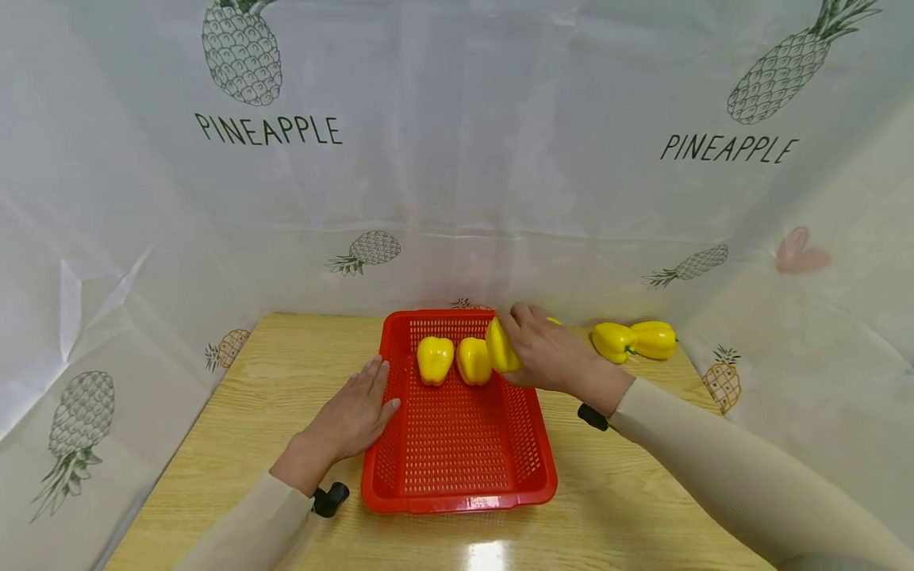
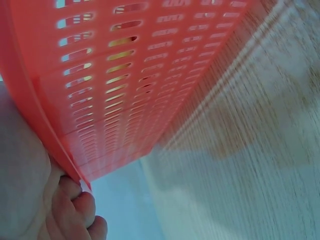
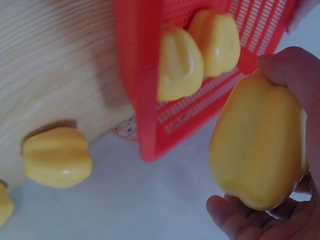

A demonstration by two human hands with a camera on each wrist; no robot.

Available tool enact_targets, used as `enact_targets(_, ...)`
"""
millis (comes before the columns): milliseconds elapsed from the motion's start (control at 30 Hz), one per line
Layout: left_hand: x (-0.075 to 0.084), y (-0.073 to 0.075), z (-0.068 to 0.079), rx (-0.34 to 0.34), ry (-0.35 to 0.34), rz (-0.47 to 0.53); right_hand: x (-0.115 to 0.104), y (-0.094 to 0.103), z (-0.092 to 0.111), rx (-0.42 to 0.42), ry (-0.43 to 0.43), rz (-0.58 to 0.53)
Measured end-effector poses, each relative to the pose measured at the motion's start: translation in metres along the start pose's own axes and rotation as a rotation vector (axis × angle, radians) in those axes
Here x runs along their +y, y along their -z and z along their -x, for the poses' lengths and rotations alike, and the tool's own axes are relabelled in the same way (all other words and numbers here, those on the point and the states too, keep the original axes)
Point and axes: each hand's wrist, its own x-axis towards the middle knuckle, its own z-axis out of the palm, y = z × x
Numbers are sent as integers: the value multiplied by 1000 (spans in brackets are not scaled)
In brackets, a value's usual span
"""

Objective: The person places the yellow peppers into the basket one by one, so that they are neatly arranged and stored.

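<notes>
My right hand [image 1: 546,349] grips a yellow bell pepper [image 3: 257,142] above the far right part of a red plastic basket [image 1: 457,505]. Thumb and fingers reach round opposite ends of it. Inside the basket, a yellow bell pepper [image 1: 435,360] stands beside another one [image 1: 474,362], near the far end. On the basket's left rim rests my left hand [image 1: 350,412], its fingers mostly straight and its thumb over the edge. The left wrist view shows the perforated outer wall [image 2: 125,75] and fingertips against the rim.
To the right of the basket, one yellow bell pepper [image 1: 612,342] lies against another [image 1: 653,340] on the wooden table [image 1: 628,444]. A further pepper [image 1: 553,320] is mostly hidden behind my right hand. A pineapple-print sheet [image 1: 485,159] hangs behind and along both sides.
</notes>
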Motion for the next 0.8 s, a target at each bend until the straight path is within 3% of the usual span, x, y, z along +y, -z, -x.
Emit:
enact_targets(400, 0, 2, 1, -5, 26, 10, -52, -3, -45, -223, 30, -87)
enact_targets(800, 3, 3, 1, -4, 39, 8, -106, -40, -52, -355, 104, -16)
